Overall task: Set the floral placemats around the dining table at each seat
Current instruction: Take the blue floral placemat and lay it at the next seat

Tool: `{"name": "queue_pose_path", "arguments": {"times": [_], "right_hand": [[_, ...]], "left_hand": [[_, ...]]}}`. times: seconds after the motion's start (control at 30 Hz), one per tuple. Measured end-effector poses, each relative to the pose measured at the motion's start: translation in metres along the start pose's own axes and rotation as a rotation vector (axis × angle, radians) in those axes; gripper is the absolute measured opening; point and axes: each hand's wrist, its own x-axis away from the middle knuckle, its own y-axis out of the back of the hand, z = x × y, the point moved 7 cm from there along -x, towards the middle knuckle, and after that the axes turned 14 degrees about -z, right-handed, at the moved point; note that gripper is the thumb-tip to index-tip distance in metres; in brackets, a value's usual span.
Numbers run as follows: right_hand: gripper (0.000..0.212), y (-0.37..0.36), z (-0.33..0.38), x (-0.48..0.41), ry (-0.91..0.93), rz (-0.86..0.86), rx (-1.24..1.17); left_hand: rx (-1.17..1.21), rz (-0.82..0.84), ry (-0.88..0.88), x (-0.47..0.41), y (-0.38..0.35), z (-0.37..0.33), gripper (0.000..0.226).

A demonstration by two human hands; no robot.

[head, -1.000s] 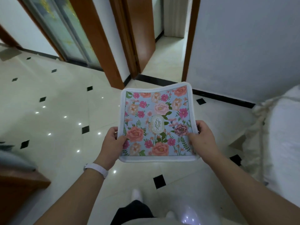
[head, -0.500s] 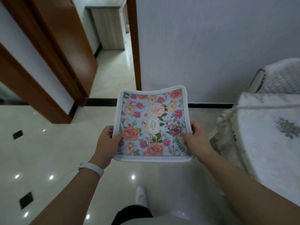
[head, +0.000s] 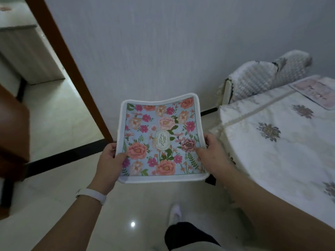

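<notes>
With the left hand (head: 110,160) and right hand (head: 211,151) pinching the floral placemat (head: 161,136) by its side edges, the person should carry it level toward the cloth-covered dining table (head: 282,153) at three o'clock and lay it flat at a free seat.

Centre of my view: the placemat (head: 161,138) is held above the floor (head: 58,201), with my left hand (head: 110,160) gripping its left edge and my right hand (head: 210,151) its right edge, the wall (head: 163,42) behind it. To the right stands the dining table (head: 282,151), just beside my right hand, with a second placemat (head: 315,93) lying on its far right part and a covered chair (head: 261,78) behind it, between the table and the wall. To the left, a doorway (head: 54,113) opens beyond the door frame (head: 67,64), with a cabinet (head: 27,53) inside it, and my foot (head: 175,212) rests on the floor below the held placemat.
</notes>
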Motion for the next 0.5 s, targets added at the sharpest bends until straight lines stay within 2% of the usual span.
{"name": "queue_pose_path", "arguments": {"times": [0.27,0.5], "right_hand": [[0.022,-0.045,0.013,-0.116,-0.008,-0.002,0.006],[0.021,-0.048,0.048,-0.236,-0.051,-0.046,-0.054]], "left_hand": [[-0.091,-0.001,-0.079,-0.101,-0.054,-0.035,0.015],[-0.135,0.046,-0.161,-0.195,-0.143,-0.106,0.017]]}}
